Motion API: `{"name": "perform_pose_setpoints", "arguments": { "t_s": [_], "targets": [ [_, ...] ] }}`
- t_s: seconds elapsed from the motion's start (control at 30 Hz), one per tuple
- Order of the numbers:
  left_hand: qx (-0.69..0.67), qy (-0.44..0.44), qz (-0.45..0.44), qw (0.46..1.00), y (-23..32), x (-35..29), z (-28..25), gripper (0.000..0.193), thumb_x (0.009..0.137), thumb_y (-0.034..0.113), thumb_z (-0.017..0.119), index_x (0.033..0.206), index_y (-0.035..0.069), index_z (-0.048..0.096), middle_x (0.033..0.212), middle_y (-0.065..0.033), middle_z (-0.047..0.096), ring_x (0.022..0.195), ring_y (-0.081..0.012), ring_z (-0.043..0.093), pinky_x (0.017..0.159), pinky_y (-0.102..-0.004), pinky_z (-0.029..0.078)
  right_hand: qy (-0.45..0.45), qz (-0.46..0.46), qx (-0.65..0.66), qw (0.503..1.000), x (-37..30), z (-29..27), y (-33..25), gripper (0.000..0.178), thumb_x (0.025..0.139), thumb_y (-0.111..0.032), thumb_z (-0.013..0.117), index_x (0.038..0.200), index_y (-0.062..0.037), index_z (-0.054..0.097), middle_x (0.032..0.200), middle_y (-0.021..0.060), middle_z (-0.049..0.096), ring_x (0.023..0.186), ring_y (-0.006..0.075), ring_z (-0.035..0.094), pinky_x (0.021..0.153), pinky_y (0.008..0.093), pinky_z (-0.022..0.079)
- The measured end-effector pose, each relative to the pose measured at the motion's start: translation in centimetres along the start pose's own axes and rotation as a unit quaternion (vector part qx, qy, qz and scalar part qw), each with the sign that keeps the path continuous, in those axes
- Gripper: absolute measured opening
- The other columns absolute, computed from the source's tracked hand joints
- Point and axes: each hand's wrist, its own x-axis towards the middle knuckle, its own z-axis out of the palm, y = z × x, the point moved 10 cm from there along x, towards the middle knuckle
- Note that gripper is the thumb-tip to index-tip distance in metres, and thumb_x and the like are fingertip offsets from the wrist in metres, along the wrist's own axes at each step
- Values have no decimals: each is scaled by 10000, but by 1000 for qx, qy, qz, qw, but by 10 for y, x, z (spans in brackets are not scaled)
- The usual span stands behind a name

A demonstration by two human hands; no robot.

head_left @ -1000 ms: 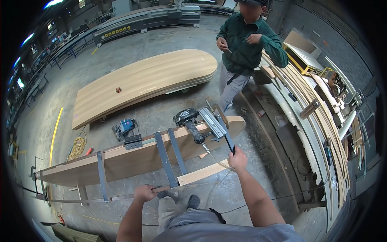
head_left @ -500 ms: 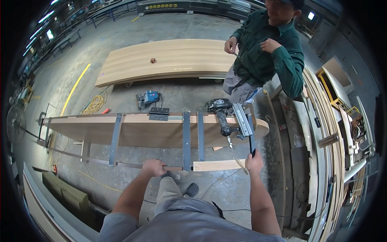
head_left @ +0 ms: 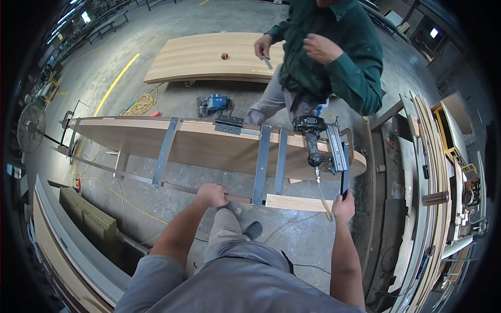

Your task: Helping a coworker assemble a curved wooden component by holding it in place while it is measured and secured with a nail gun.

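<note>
My left hand [head_left: 212, 195] is closed around a narrow brown rail [head_left: 239, 199] on the near side of a frame. My right hand [head_left: 343, 206] is wrapped around the near end of a dark bar [head_left: 345, 180]. Between the hands, a light wood strip [head_left: 297, 202] lies along that side. Beyond them a long wooden door slab [head_left: 219, 148] stands on edge, crossed by several dark flat bars [head_left: 262, 161]. A dark hinge [head_left: 228, 125] sits on its upper edge. A black and silver nail gun [head_left: 312, 141] with an air hose rests at the right end.
A co-worker in a green shirt [head_left: 334, 57] stands beyond the nail gun, holding a small flat piece. Behind are a flat wooden panel [head_left: 198, 52] bearing a red tape measure [head_left: 224, 56], a blue power tool [head_left: 214, 104] and a yellow cord [head_left: 141, 104]. Long boards [head_left: 436, 208] lie right.
My view has tilted down and shifted, so the bench scene sits higher and further right. The co-worker has stepped left and closer to the slab. Both my hands keep their grips.
</note>
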Motion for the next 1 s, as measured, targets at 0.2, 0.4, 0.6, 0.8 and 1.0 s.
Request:
{"name": "perform_pose_setpoints", "arguments": {
  "t_s": [0.2, 0.4, 0.6, 0.8, 1.0],
  "targets": [
    [-1, 1, 1, 1000, 0, -1, 0, 345, 730, 370, 591, 1020, 218, 699, 1014, -76, 687, 961, -286, 643, 821, -406, 522, 1, -4, -5, 1000, 0, 3, 0, 502, 807, -261, 557, 1282, -102, 528, 1164, 148, 597, 1048, 352, 577, 885, 450, 456],
    [6, -7, 0, 1000, 3, -2, -3, 343, 731, 370, 591, 1019, 217, 700, 1024, -75, 684, 969, -284, 641, 826, -405, 521, 6, -5, -15, 1000, -2, 2, 1, 494, 810, -264, 549, 1276, -101, 536, 1153, 150, 602, 1042, 354, 578, 882, 454, 456],
    [1, -1, -5, 1000, 1, -1, 2, 346, 727, 371, 596, 1016, 213, 700, 1018, -74, 686, 977, -282, 638, 834, -401, 515, 14, -13, -8, 1000, -1, -1, 0, 490, 809, -264, 547, 1271, -101, 540, 1134, 157, 606, 1028, 359, 580, 874, 458, 457],
    [-2, -4, -9, 1000, 1, -2, -3, 336, 720, 365, 607, 1003, 210, 700, 1006, -74, 688, 973, -282, 637, 824, -403, 517, 7, -6, -8, 1000, -5, -3, -6, 484, 808, -253, 543, 1262, -85, 543, 1127, 163, 608, 1027, 353, 582, 872, 452, 458],
    [-10, 21, 0, 1000, -3, -1, 2, 332, 695, 367, 636, 961, 184, 710, 972, -67, 685, 933, -281, 640, 802, -398, 520, 31, -30, -9, 999, -3, 0, -3, 478, 808, -246, 540, 1251, -68, 546, 1118, 168, 612, 1027, 355, 582, 870, 450, 457]
  ]
}}
